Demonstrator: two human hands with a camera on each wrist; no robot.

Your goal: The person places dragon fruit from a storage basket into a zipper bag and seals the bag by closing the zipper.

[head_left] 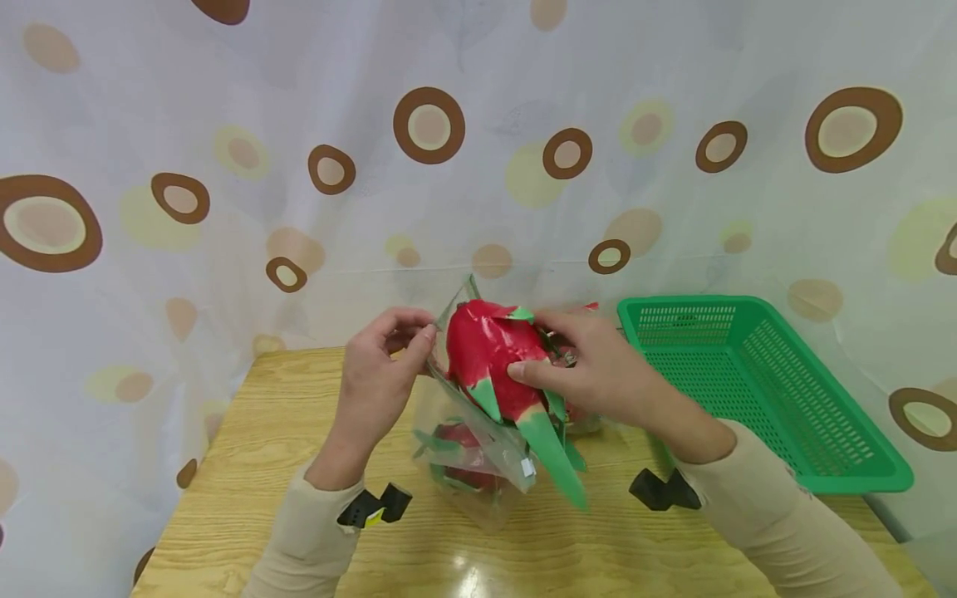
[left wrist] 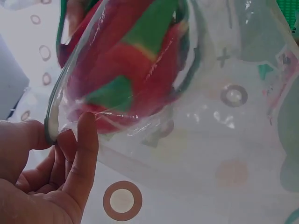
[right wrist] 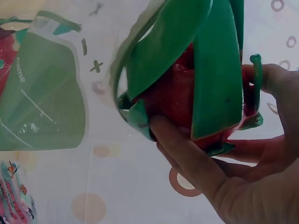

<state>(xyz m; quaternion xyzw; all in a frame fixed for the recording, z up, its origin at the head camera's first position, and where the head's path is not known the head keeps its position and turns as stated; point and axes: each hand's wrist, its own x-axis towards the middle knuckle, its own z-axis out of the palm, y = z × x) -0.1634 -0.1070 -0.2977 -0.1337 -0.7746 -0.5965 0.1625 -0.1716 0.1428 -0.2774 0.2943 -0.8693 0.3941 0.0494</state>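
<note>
A red model dragon fruit [head_left: 493, 357] with green leaf tips is held over the table by my right hand [head_left: 598, 365], fingers curled round it. In the right wrist view, long green leaves [right wrist: 217, 70] rise from the fruit. My left hand [head_left: 385, 365] pinches the rim of a clear zip bag [left wrist: 191, 135] between thumb and fingers. The fruit's far end lies behind the bag's plastic in the left wrist view, at the bag's mouth. Below, another dragon fruit [head_left: 467, 473] rests on the table, seen through clear plastic.
A green plastic basket [head_left: 845, 399] stands at the right of the wooden table [head_left: 292, 415]. Behind my right hand, a clear bag with red contents [head_left: 579, 415] is partly hidden. A patterned curtain [head_left: 478, 208] hangs along the table's back.
</note>
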